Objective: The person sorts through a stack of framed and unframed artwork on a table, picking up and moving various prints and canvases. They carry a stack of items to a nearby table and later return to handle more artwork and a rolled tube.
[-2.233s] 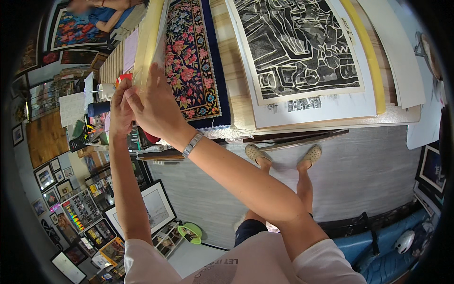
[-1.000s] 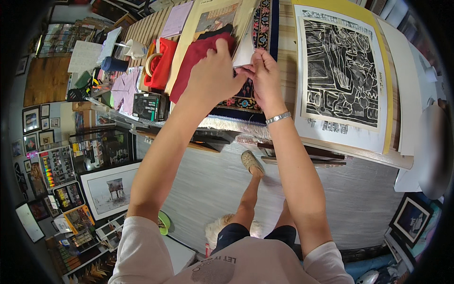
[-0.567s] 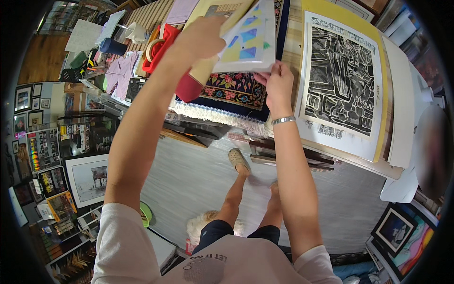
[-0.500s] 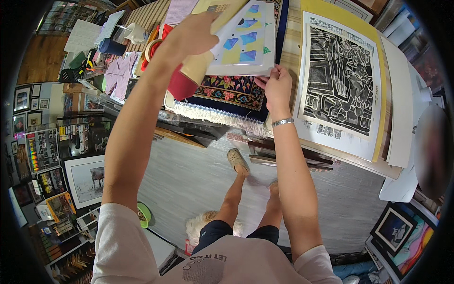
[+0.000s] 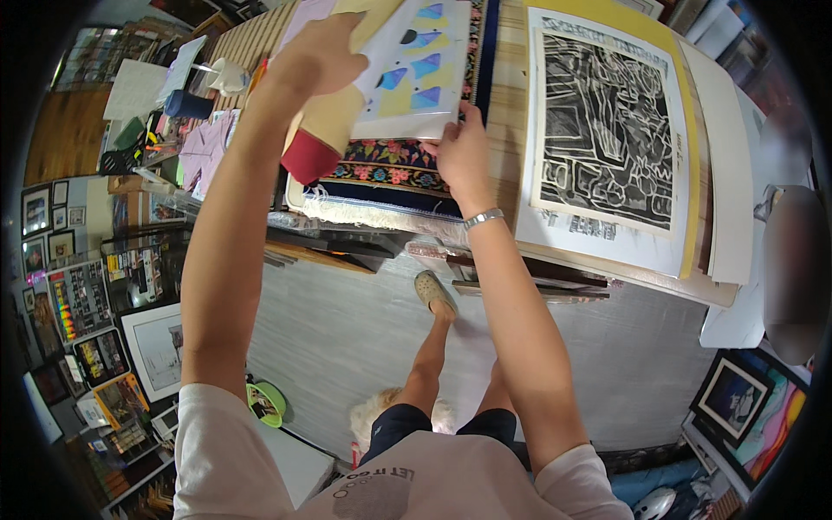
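Over the rug point(image 5: 381, 175), your left hand point(image 5: 322, 59) grips the cream sheet point(image 5: 332, 117); your right hand point(image 5: 464, 159) pinches the blue print point(image 5: 403, 102).

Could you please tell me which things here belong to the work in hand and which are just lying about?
In hand:
cream sheet, at the left hand
white sheet with blue shapes, edge in the right hand

Lying about:
black-and-white print
white cup
green basin

the cream page point(image 5: 336, 114) looks like matt paper, the blue-patterned sheet point(image 5: 409, 85) smooth and glossy; the rug point(image 5: 390, 174) woven cloth with a rough thread fringe point(image 5: 381, 223), the worktop point(image 5: 507, 130) grained wood, the watch band point(image 5: 483, 217) shiny metal.
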